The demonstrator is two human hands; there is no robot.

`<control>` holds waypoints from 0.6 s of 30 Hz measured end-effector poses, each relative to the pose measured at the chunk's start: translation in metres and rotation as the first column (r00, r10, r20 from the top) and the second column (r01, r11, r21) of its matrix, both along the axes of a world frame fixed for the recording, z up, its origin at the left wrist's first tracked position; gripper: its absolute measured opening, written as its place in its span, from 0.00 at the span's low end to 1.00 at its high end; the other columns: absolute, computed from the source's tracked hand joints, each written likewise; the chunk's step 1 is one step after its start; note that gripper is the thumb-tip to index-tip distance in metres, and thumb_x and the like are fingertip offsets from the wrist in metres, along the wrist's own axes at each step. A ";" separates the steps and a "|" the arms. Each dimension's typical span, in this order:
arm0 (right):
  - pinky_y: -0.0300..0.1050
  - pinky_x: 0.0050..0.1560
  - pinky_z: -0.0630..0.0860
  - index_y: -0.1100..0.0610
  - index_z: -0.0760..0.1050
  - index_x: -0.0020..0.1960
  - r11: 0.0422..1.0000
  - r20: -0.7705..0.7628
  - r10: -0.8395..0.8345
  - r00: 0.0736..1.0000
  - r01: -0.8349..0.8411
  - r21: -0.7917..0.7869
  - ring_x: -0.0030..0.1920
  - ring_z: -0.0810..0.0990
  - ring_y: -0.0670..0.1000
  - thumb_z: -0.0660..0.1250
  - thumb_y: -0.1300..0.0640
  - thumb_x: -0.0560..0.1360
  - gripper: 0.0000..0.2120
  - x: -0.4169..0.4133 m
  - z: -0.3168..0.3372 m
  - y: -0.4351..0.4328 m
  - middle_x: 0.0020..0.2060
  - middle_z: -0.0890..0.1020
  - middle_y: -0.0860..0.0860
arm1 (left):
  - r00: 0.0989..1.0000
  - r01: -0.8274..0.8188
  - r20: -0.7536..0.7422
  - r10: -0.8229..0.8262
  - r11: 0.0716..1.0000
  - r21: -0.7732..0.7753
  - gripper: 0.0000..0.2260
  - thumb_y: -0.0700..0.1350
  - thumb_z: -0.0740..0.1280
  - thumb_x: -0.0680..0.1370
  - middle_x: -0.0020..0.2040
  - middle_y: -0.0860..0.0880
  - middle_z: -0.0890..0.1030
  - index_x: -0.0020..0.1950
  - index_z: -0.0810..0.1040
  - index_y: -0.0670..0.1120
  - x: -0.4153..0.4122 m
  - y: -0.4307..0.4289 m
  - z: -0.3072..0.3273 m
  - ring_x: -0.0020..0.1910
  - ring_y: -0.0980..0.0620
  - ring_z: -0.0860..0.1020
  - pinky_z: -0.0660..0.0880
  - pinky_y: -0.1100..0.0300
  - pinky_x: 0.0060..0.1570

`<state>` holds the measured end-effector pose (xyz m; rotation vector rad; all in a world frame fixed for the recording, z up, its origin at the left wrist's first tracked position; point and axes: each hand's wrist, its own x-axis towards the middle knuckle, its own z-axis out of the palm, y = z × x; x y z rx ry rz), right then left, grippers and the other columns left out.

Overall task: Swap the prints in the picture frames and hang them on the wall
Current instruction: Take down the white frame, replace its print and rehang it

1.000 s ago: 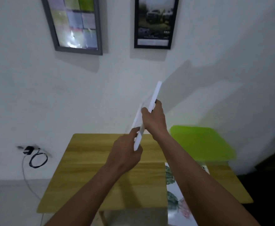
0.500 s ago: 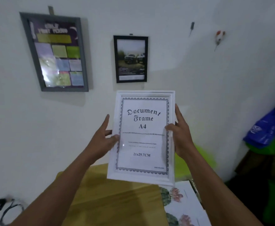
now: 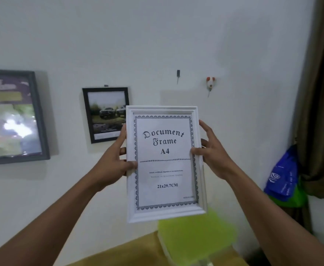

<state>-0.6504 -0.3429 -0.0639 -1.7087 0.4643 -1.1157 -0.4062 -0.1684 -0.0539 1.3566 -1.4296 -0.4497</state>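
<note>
I hold a white picture frame (image 3: 165,164) upright in front of the wall, its "Document Frame A4" sheet facing me. My left hand (image 3: 115,160) grips its left edge, thumb on the front. My right hand (image 3: 211,156) grips the right edge, thumb on the front and fingers spread behind. A black frame (image 3: 105,114) with a car print hangs on the wall just left of it, partly covered by the white frame. A dark wall hook (image 3: 178,73) sits above the white frame's top edge. A large grey frame (image 3: 13,116) hangs at the far left.
A red and white hook (image 3: 210,82) is fixed to the wall at upper right. A green stool (image 3: 195,233) and the wooden table (image 3: 130,252) lie below. A brown curtain (image 3: 320,93) and a blue bag (image 3: 282,175) stand at the right.
The white frame turned from edge-on to face me, then rose and moved right along the wall toward the dark hook. My view tilted upward, so the table dropped low.
</note>
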 end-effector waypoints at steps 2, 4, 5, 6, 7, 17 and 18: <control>0.58 0.58 0.79 0.33 0.57 0.75 0.998 -0.037 0.035 0.999 -0.036 -0.049 0.57 0.82 0.56 0.68 0.72 0.74 0.45 -0.013 0.012 -0.040 0.58 0.83 0.56 | 1.000 -0.021 0.010 0.021 0.999 -0.031 0.45 0.34 0.69 0.75 0.61 0.58 0.78 0.70 0.50 0.76 -0.012 -0.035 0.011 0.60 0.53 0.77 0.82 0.45 0.45; 0.59 0.58 0.79 0.31 0.54 0.76 0.996 -0.058 0.054 0.997 -0.058 -0.069 0.57 0.83 0.55 0.68 0.71 0.75 0.46 -0.024 0.024 -0.083 0.59 0.83 0.54 | 0.998 -0.066 -0.008 0.065 0.997 -0.042 0.43 0.36 0.69 0.76 0.60 0.53 0.79 0.70 0.51 0.77 -0.022 -0.073 0.021 0.59 0.51 0.77 0.81 0.45 0.46; 0.60 0.58 0.79 0.31 0.54 0.75 0.995 -0.063 0.061 0.996 -0.065 -0.071 0.57 0.83 0.55 0.68 0.70 0.75 0.46 -0.029 0.028 -0.104 0.59 0.83 0.53 | 0.996 -0.086 -0.014 0.085 0.995 -0.041 0.43 0.36 0.68 0.76 0.59 0.51 0.79 0.69 0.51 0.78 -0.028 -0.092 0.024 0.58 0.50 0.78 0.81 0.45 0.47; 0.61 0.59 0.78 0.30 0.54 0.75 0.995 -0.063 0.065 0.996 -0.070 -0.070 0.57 0.83 0.56 0.68 0.70 0.75 0.46 -0.033 0.031 -0.125 0.58 0.83 0.53 | 0.994 -0.106 -0.007 0.105 0.994 -0.035 0.43 0.36 0.68 0.76 0.58 0.49 0.79 0.69 0.52 0.78 -0.034 -0.111 0.029 0.57 0.49 0.79 0.81 0.45 0.47; 0.62 0.60 0.78 0.30 0.54 0.75 0.995 -0.060 0.069 0.996 -0.073 -0.069 0.56 0.83 0.56 0.68 0.70 0.75 0.46 -0.037 0.034 -0.145 0.57 0.83 0.53 | 0.991 -0.131 0.006 0.131 0.991 -0.030 0.43 0.35 0.69 0.76 0.57 0.47 0.79 0.70 0.52 0.77 -0.039 -0.130 0.034 0.55 0.48 0.80 0.81 0.45 0.47; 0.56 0.68 0.72 0.29 0.53 0.75 0.964 -0.025 -0.003 1.000 -0.003 -0.267 0.64 0.77 0.51 0.68 0.65 0.75 0.44 -0.013 0.079 -0.284 0.68 0.75 0.43 | 0.901 -0.385 0.166 0.401 0.915 -0.121 0.45 0.38 0.70 0.75 0.52 0.48 0.78 0.74 0.46 0.71 -0.054 -0.258 0.078 0.42 0.51 0.81 0.79 0.57 0.45; 0.54 0.66 0.73 0.31 0.53 0.76 0.960 -0.007 0.008 1.000 -0.009 -0.279 0.62 0.77 0.49 0.68 0.67 0.76 0.44 -0.006 0.084 -0.292 0.68 0.75 0.42 | 0.886 -0.408 0.180 0.428 0.903 -0.136 0.45 0.38 0.70 0.75 0.51 0.48 0.79 0.74 0.46 0.71 -0.050 -0.265 0.083 0.42 0.51 0.81 0.80 0.56 0.47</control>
